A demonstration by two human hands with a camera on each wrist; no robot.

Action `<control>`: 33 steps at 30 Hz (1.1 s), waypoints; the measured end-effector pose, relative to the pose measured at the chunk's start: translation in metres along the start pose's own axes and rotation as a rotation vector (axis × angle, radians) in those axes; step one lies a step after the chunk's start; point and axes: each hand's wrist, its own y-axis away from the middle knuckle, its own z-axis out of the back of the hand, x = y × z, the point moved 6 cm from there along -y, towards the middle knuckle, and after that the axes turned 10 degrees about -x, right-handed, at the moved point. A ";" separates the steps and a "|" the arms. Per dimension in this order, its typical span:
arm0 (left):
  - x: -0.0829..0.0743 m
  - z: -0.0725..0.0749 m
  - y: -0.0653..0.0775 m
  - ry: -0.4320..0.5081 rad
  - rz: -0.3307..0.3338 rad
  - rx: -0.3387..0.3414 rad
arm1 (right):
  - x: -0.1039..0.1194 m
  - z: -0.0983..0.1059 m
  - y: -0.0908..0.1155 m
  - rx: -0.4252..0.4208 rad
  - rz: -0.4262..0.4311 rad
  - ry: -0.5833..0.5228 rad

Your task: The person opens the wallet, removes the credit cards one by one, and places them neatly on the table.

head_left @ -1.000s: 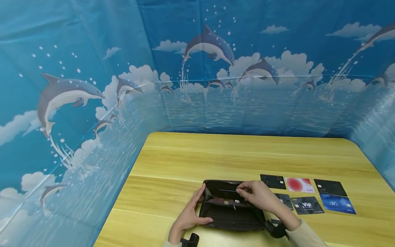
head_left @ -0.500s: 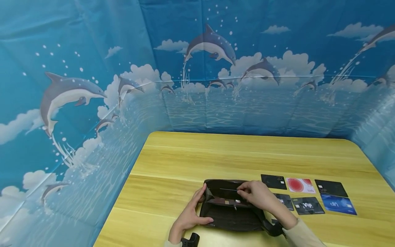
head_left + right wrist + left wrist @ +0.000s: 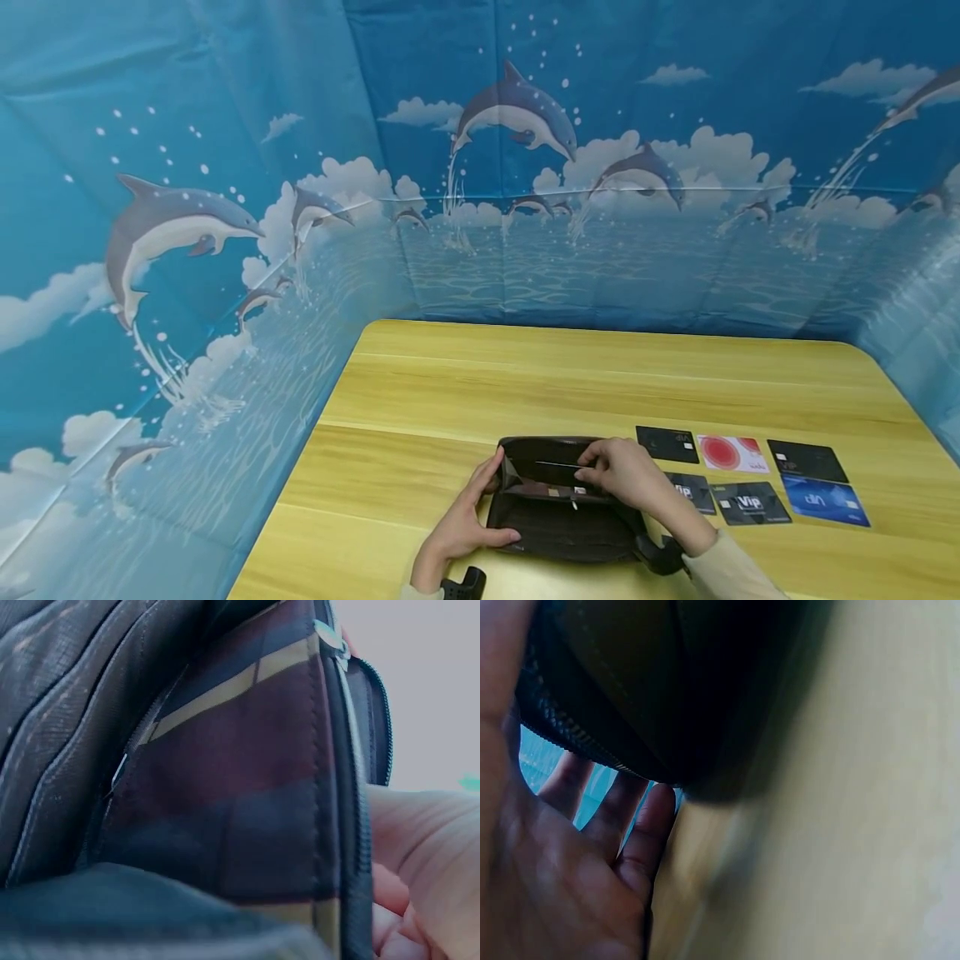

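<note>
A dark brown zip-around wallet point(image 3: 566, 533) lies spread open on the table in the head view. My left hand point(image 3: 465, 521) grips its left end, thumb over the near flap and fingers behind the far side. In the left wrist view those fingers point(image 3: 651, 817) reach the zipped edge. My right hand point(image 3: 626, 477) is at the wallet's far compartment, thumb and forefinger pinching a dark card point(image 3: 557, 463) with a thin bright top edge. The right wrist view shows a striped zip pocket point(image 3: 247, 765); the right fingertips are hidden behind it.
Right of the wallet lie several cards: a black one point(image 3: 666, 444), a red and white one point(image 3: 731, 454), another black one point(image 3: 808, 460), a blue one point(image 3: 825, 500) and a grey VIP card point(image 3: 750, 502). My right forearm partly covers others. A dolphin-print curtain point(image 3: 525, 267) surrounds the table point(image 3: 420, 375).
The head view has shifted slightly. Both hands keep nearly the same place on the wallet, and the right fingers move only slightly at the far compartment.
</note>
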 end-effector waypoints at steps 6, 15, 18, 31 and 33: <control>0.000 -0.001 0.001 -0.017 -0.006 0.012 | -0.003 -0.001 -0.002 -0.097 -0.024 0.084; 0.000 -0.001 0.001 -0.017 -0.010 0.022 | -0.001 -0.004 -0.004 -0.187 -0.003 0.190; 0.000 0.000 0.002 -0.024 -0.011 0.021 | -0.001 -0.005 -0.004 -0.183 -0.006 0.213; 0.003 -0.001 0.002 -0.023 0.010 0.016 | -0.001 -0.007 -0.002 -0.221 0.056 0.283; 0.003 -0.001 0.002 -0.019 0.013 0.017 | -0.002 -0.007 -0.002 -0.216 0.057 0.292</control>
